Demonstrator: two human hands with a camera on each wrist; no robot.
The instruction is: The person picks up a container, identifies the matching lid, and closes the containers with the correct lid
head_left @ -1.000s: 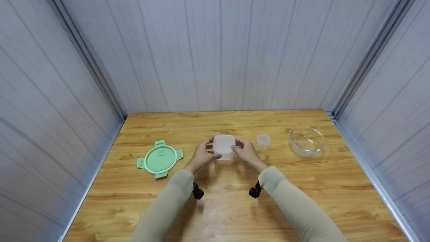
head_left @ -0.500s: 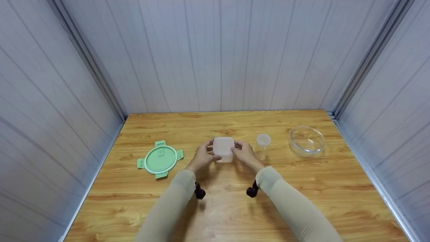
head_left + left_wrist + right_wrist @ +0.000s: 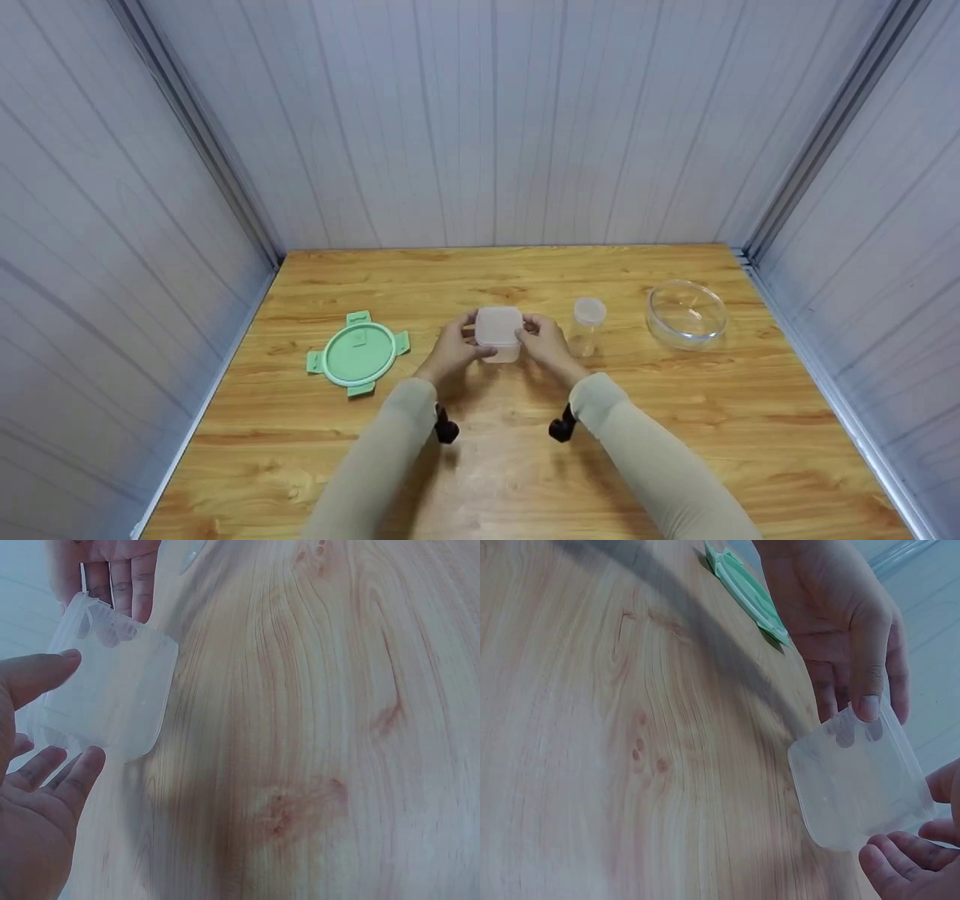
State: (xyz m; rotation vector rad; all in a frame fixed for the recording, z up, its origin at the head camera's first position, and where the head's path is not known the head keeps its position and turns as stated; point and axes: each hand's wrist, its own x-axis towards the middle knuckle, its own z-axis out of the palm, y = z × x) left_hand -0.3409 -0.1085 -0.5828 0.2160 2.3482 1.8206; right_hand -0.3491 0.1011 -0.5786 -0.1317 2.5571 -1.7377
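A small translucent, squarish plastic box (image 3: 499, 327) with rounded corners is held between both hands at mid-table, its top facing up. The left hand (image 3: 453, 350) grips its left side, thumb at the near edge and fingers behind. From the other side the right hand (image 3: 549, 343) pinches it, thumb at the top's right edge. In the left wrist view the underside of the box (image 3: 120, 690) shows above the wood, with fingertips at opposite sides. The right wrist view shows the same box (image 3: 859, 780) raised over the table, its shadow reaching across the wood.
A round green lid (image 3: 359, 354) with clip flaps lies left of the hands. Close by the right hand stands a clear lidded cup (image 3: 588, 322). Farther right is a round glass bowl (image 3: 685, 315). Panel walls (image 3: 495, 127) enclose the wooden table (image 3: 495, 465) at back and sides.
The box has dropped slightly toward the table's near side and its top has tilted a little. Both hands keep their grip; in the last half second they barely move.
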